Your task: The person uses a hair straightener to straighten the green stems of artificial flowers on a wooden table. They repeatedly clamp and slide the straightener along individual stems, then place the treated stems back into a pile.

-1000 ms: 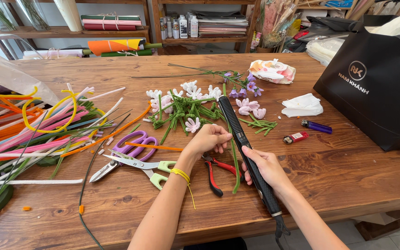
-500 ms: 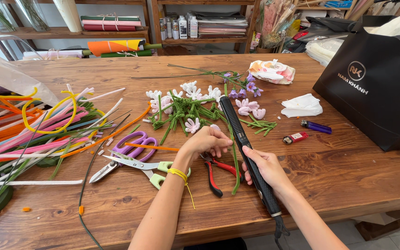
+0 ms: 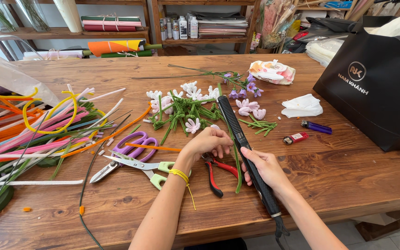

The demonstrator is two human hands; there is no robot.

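Note:
My right hand [image 3: 263, 165] grips a long black flat-iron tool [image 3: 238, 134] that lies diagonally on the wooden table [image 3: 339, 171]. My left hand [image 3: 208, 142], with a yellow band on the wrist, is curled just left of the tool, fingertips pinching a thin green stem [image 3: 237, 166] beside it. Red-handled pliers [image 3: 215, 175] lie under the left hand. Beyond the hands lies a pile of pipe-cleaner flowers [image 3: 186, 109], white, pink and purple on green stems.
Green-handled snips [image 3: 135, 165] and purple scissors [image 3: 133, 142] lie left of the hands. Many coloured pipe cleaners [image 3: 33, 129] cover the table's left side. A black bag [image 3: 376, 78], two lighters [image 3: 304, 132], a tissue [image 3: 302, 106] and a wipes packet [image 3: 272, 71] sit on the right. Shelves stand behind.
My left hand has shifted slightly toward the black tool; the right hand keeps its grip. Nothing else has moved.

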